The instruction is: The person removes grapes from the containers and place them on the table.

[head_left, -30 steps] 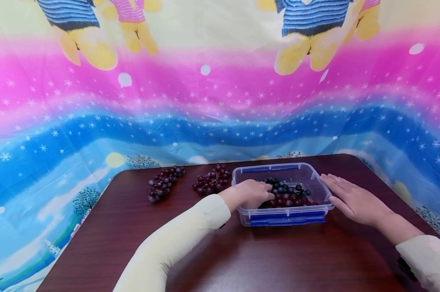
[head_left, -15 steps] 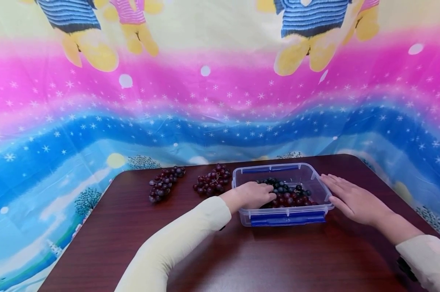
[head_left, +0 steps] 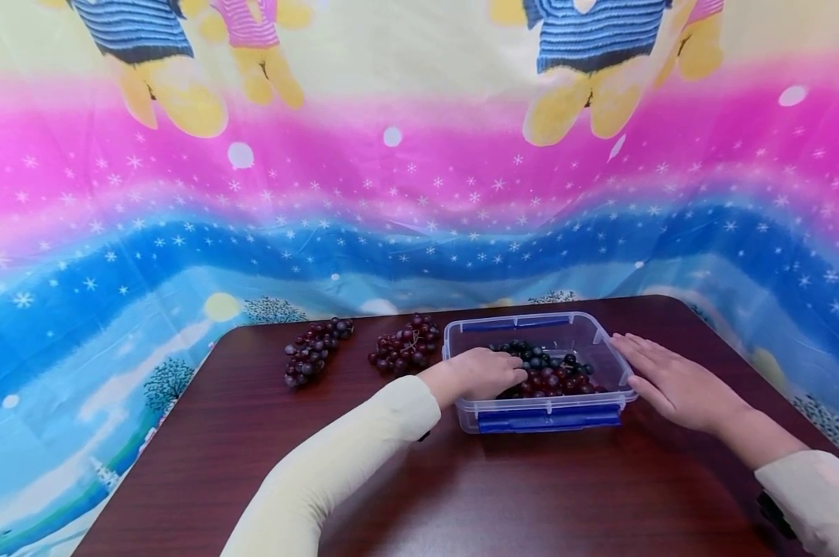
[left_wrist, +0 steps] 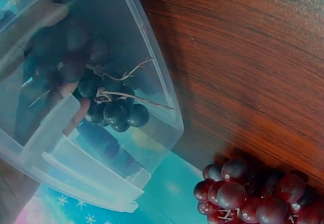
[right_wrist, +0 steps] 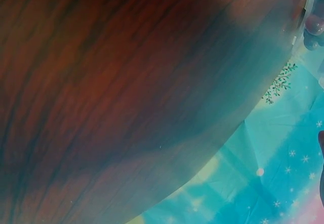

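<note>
A clear plastic food container (head_left: pixel 464 414) with blue clips stands on the table, lidless. Inside lie dark blue-black grapes (head_left: pixel 538 357) and red grapes (head_left: pixel 555 381). My left hand (head_left: pixel 481 373) reaches over the left wall, fingers bent down among the grapes. Through the clear wall in the left wrist view, its thumb and fingers lie on either side of a bunch of dark grapes (left_wrist: pixel 115 111) with brown stems; the fingertips are partly hidden. My right hand (head_left: pixel 680 381) rests its straight fingers along the container's right side.
On the table (head_left: pixel 266 433), left of the container, lie a bunch of red grapes (head_left: pixel 404 346) and, further left, another bunch of purple-red grapes (head_left: pixel 315 350). A printed cloth (head_left: pixel 419 186) hangs behind the table's back edge.
My left hand has turned slightly and its fingers have shifted a little to the right among the grapes. The right hand and container stay in place.
</note>
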A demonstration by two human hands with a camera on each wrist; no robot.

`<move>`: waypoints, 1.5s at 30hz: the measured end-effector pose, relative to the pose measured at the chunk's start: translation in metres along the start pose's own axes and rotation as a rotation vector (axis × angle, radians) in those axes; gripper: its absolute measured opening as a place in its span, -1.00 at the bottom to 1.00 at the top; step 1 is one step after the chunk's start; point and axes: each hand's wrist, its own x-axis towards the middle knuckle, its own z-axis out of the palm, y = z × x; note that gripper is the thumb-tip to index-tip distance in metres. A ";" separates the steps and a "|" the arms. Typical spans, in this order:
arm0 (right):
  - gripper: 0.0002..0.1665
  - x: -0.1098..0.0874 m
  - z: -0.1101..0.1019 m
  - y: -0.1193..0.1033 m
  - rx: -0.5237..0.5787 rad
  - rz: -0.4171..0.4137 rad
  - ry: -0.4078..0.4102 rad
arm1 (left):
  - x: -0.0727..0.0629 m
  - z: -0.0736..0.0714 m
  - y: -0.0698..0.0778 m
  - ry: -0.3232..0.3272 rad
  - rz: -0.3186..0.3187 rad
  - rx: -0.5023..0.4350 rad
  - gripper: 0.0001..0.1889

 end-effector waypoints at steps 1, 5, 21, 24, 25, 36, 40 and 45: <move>-0.24 0.000 0.000 0.000 0.000 0.002 0.000 | 0.000 0.000 0.000 0.002 0.001 -0.001 -0.56; -0.24 0.000 0.000 -0.001 0.002 0.006 -0.003 | -0.001 -0.001 -0.001 -0.005 0.000 -0.014 -0.54; -0.25 0.001 -0.003 -0.003 0.010 0.020 -0.001 | -0.004 0.000 -0.005 0.106 0.006 -0.130 -0.55; -0.25 0.001 -0.003 -0.003 0.011 0.020 0.000 | -0.005 0.000 -0.006 0.110 -0.014 -0.152 -0.45; -0.26 0.001 -0.003 -0.003 0.011 0.019 0.001 | -0.006 0.000 -0.006 0.111 -0.018 -0.158 -0.42; -0.26 0.000 -0.002 -0.002 0.013 0.021 0.004 | -0.007 0.000 -0.008 0.162 -0.004 -0.144 -0.36; -0.26 0.000 -0.002 -0.003 0.015 0.026 0.002 | -0.008 -0.001 -0.008 0.176 -0.004 -0.175 -0.37; -0.25 0.000 -0.003 -0.003 0.000 0.022 -0.009 | -0.009 -0.001 -0.007 0.164 -0.009 -0.247 -0.40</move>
